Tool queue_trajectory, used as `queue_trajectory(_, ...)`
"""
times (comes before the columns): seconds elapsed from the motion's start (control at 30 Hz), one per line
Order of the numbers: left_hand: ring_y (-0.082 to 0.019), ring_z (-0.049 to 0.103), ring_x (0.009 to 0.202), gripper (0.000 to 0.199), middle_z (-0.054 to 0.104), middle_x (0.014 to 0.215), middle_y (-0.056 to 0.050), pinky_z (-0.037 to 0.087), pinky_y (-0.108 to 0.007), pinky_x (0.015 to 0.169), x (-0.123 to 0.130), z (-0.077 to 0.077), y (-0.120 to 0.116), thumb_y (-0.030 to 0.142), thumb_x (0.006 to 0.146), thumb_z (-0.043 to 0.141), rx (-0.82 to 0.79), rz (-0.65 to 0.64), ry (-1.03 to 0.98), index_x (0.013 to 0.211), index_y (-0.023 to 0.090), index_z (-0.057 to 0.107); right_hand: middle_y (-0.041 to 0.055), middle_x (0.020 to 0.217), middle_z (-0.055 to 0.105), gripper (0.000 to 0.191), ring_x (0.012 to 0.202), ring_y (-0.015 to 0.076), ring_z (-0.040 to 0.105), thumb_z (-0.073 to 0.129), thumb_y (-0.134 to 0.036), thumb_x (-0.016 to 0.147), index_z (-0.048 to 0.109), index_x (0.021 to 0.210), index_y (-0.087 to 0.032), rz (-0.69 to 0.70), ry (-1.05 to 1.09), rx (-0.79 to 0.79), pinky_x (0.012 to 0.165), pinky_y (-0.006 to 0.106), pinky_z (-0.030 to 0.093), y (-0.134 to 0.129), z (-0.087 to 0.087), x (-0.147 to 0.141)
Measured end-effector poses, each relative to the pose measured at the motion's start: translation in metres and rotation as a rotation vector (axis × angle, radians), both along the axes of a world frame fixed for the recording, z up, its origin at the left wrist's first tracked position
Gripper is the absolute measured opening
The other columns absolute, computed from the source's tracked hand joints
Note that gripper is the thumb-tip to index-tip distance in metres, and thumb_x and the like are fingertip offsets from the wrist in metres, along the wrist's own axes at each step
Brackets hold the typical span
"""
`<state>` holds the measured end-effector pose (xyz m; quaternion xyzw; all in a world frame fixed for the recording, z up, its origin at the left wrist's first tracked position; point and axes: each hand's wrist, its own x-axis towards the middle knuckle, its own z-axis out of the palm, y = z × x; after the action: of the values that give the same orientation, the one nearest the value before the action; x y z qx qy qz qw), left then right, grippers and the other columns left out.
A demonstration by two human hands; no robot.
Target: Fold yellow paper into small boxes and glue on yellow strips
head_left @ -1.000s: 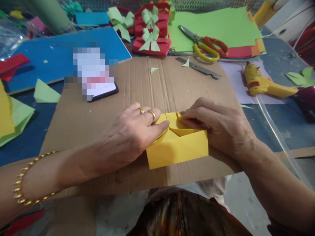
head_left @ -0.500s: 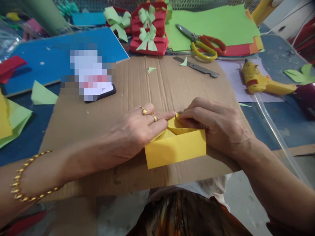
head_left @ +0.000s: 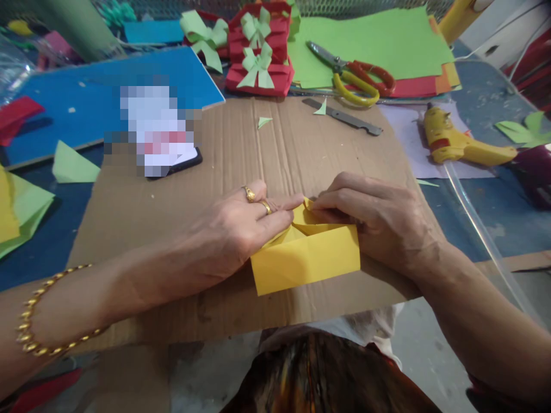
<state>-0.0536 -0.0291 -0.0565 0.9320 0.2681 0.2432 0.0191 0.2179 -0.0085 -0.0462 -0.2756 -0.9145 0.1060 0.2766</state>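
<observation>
A folded yellow paper box (head_left: 307, 261) rests on the cardboard sheet (head_left: 206, 229) close to its front edge. Its front wall stands upright and faces me, with folded flaps visible inside. My left hand (head_left: 253, 221), wearing two gold rings, is closed on the box's left side, its thumb along the flaps and a finger reaching to the back wall. At the back right corner, my right hand (head_left: 374, 215) pinches the paper between thumb and bent fingers. The fingertips of both hands nearly meet at the back edge. Parts of the box's sides are hidden by the hands.
Behind lie a grey blade (head_left: 353, 121), scissors (head_left: 361, 83) on green paper sheets (head_left: 370, 46), and red paper boxes (head_left: 262, 51) with green bows. A yellow glue gun (head_left: 456, 140) lies right; a phone (head_left: 185, 160), partly blurred, lies left beside a blue board (head_left: 103, 97).
Almost nothing differs. Both hands keep their grip on the yellow paper box, and the whole view has shifted very slightly.
</observation>
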Motion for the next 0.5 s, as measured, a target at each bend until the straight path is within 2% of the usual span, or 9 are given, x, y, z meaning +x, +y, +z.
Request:
queue_trajectory(0.13, -0.022, 0.07, 0.095, 0.034, 0.08, 0.134, -0.019, 0.062, -0.034, 0.077, 0.0014, 0.0048, 0.0009, 0.008, 0.113, 0.038, 0.097, -0.029, 0.02, 0.107, 0.013, 0.072, 0.0025, 0.083, 0.067, 0.022, 0.072, 0.0156, 0.064, 0.059, -0.011, 0.103, 0.067, 0.087, -0.023, -0.005, -0.002, -0.002, 0.063, 0.029, 0.047, 0.0, -0.0002, -0.0005)
queue_trajectory(0.27, -0.02, 0.065, 0.082, 0.038, 0.082, 0.128, -0.018, 0.061, -0.034, 0.07, 0.0043, 0.0058, 0.0032, 0.011, 0.115, 0.036, 0.179, -0.025, 0.014, 0.101, 0.011, 0.071, 0.0027, 0.083, 0.067, 0.021, 0.071, 0.0159, 0.064, 0.06, -0.011, 0.103, 0.068, 0.087, -0.022, -0.005, -0.003, 0.007, 0.063, 0.029, 0.047, 0.0001, -0.0015, -0.0007)
queue_trajectory(0.5, -0.021, 0.065, 0.084, 0.034, 0.082, 0.129, -0.02, 0.059, -0.035, 0.074, 0.0038, 0.0067, 0.0016, 0.009, 0.113, 0.04, 0.165, -0.024, 0.034, 0.104, 0.011, 0.073, 0.0029, 0.083, 0.067, 0.021, 0.072, 0.0159, 0.064, 0.06, -0.012, 0.104, 0.068, 0.088, -0.021, 0.003, -0.016, 0.01, 0.064, 0.029, 0.047, 0.0007, -0.0011, -0.0003)
